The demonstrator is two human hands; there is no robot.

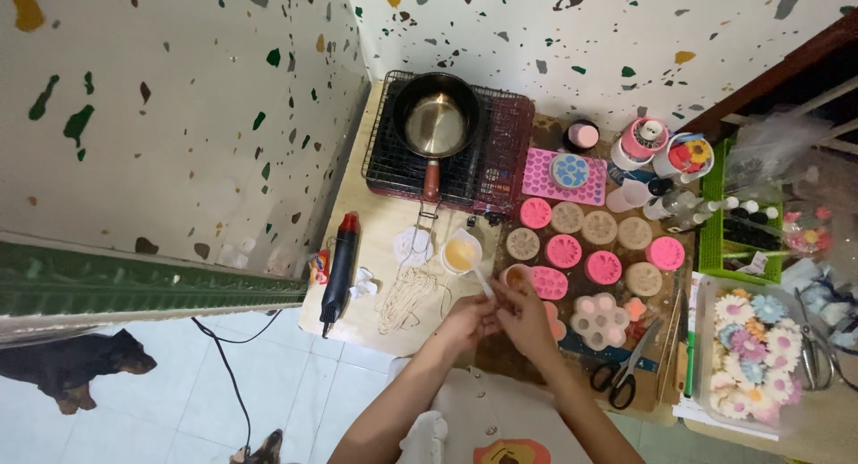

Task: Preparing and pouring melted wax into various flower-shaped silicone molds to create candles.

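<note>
Speckled terrazzo walls back a low wooden table (375, 240) at frame centre. Both hands meet at lower centre: the left hand (467, 319) and right hand (527, 316) pinch a thin white stick (483, 283) together, beside one small cup of yellow liquid (461, 252). Right of them lie four pink round moulds (564, 249) and five beige ones (600, 227). One steel saucepan (435, 120) sits on a black wire rack (505, 160) above.

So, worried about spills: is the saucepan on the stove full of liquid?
No, the saucepan on the black stove shows a bare, shiny metal bottom.
</note>
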